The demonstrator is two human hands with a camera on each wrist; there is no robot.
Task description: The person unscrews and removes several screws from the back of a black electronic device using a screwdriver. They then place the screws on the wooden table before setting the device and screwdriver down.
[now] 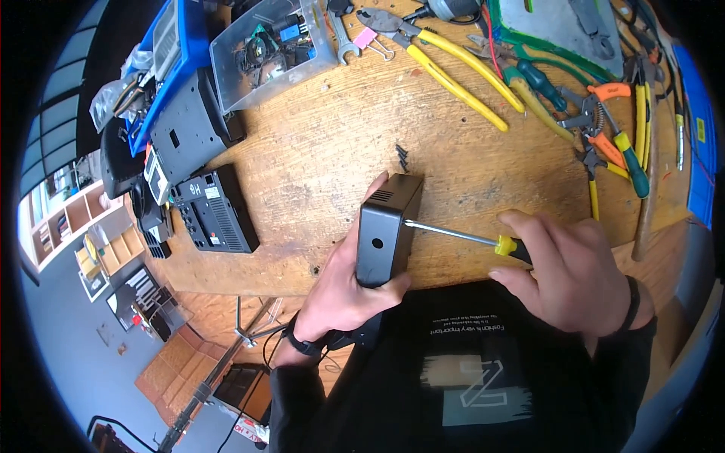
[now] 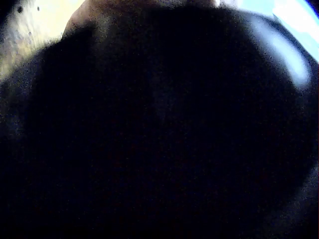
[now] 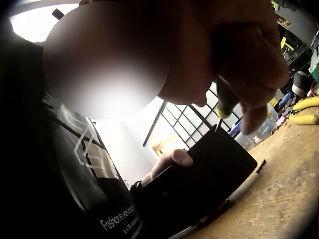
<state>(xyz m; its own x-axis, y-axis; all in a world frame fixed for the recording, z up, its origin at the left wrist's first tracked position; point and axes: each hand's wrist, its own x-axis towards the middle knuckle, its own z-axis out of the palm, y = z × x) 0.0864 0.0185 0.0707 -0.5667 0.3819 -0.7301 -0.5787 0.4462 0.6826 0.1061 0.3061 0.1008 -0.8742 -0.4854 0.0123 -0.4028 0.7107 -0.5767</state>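
My left hand (image 1: 343, 291) grips a black metal box (image 1: 389, 226) near the table's front edge, thumb along its near end and fingers behind it. The box is held tilted, with vent slots and a round hole showing. My right hand (image 1: 570, 275) holds a screwdriver (image 1: 461, 234) by its yellow-and-black handle, partly hidden by the fingers. The screwdriver's tip is right at the box's side near a corner. In the right wrist view the shaft meets the edge of the dark box (image 3: 209, 169). Several small black screws (image 1: 402, 157) lie just beyond the box. The left wrist view is almost wholly dark.
On the left are a black device (image 1: 215, 211), a dark panel (image 1: 192, 136) and a blue bin (image 1: 162, 75). A clear plastic box (image 1: 272, 57) of parts stands at the back. Yellow-handled cutters (image 1: 461, 75), pliers and more screwdrivers lie at the back right, beside a green tray (image 1: 559, 34).
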